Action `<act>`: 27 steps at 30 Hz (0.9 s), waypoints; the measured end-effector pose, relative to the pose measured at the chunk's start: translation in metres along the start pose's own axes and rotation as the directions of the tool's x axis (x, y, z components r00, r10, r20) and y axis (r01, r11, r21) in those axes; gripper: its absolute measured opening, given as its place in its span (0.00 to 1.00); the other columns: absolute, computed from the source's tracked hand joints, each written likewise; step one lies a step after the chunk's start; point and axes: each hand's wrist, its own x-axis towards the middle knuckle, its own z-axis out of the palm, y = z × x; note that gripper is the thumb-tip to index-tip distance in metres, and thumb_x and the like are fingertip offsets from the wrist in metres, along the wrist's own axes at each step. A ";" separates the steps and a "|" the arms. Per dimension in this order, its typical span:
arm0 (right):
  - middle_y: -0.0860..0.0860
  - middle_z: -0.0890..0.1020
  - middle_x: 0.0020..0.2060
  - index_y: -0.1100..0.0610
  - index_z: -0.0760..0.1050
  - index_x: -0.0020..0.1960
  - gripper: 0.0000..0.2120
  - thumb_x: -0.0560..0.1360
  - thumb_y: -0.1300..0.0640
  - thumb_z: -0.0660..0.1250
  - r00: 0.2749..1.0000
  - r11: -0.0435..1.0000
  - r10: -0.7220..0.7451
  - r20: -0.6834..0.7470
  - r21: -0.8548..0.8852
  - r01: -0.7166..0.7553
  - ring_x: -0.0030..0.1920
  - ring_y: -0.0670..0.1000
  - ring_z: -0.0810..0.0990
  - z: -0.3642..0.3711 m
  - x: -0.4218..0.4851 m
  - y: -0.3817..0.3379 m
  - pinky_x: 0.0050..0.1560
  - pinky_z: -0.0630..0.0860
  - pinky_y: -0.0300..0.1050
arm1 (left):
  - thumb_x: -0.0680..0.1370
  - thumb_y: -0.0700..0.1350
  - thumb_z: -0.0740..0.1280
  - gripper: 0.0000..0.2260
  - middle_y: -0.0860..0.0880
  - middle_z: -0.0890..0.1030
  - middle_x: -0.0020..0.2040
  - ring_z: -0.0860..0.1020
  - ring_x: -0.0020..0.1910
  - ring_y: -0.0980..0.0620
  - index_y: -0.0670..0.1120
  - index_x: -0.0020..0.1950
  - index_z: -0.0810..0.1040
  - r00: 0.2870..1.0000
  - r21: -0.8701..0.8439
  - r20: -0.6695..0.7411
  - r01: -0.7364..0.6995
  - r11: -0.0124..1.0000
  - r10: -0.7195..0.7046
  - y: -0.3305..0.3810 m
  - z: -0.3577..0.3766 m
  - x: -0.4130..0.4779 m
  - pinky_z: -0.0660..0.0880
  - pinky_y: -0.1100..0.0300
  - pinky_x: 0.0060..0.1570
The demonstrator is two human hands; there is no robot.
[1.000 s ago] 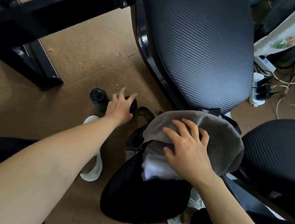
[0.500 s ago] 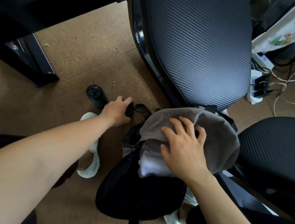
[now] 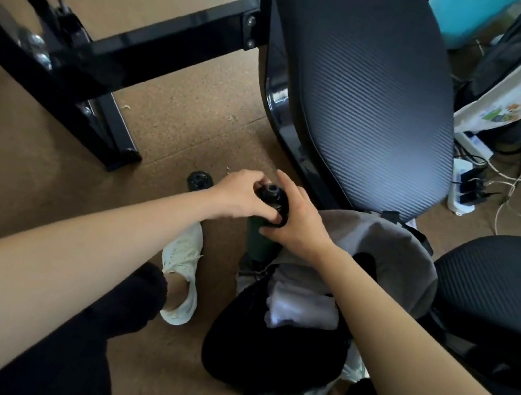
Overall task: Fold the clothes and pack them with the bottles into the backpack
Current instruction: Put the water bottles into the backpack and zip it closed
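A dark green bottle [image 3: 260,242] with a black cap is held upright just above the left edge of the black backpack [image 3: 274,349]. My left hand [image 3: 242,196] grips its cap from the left. My right hand [image 3: 299,225] wraps its neck from the right. The backpack stands open on the floor between my feet, with folded white cloth [image 3: 298,308] and grey cloth [image 3: 392,252] showing at its mouth. A second black-capped bottle [image 3: 200,180] stands on the floor to the left of my hands.
A black chair back [image 3: 369,87] rises right behind the backpack, and another chair seat [image 3: 508,283] is at the right. A black table frame [image 3: 77,60] crosses the left. A power strip with cables [image 3: 466,188] lies at the far right. My white shoes [image 3: 181,270] flank the bag.
My left hand lifted one bottle off the floor and brought it right, towards the backpack. My right hand left the grey cloth and took hold of the bottle too.
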 end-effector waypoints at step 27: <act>0.55 0.76 0.53 0.50 0.70 0.73 0.32 0.71 0.48 0.74 0.977 0.775 -0.200 0.074 -0.598 0.204 0.51 0.58 0.78 -0.023 -0.008 0.025 0.42 0.75 0.49 | 0.80 0.52 0.68 0.08 0.45 0.82 0.58 0.79 0.58 0.41 0.50 0.56 0.78 0.964 -0.099 -0.024 0.261 0.960 -0.264 -0.093 0.168 0.048 0.71 0.54 0.50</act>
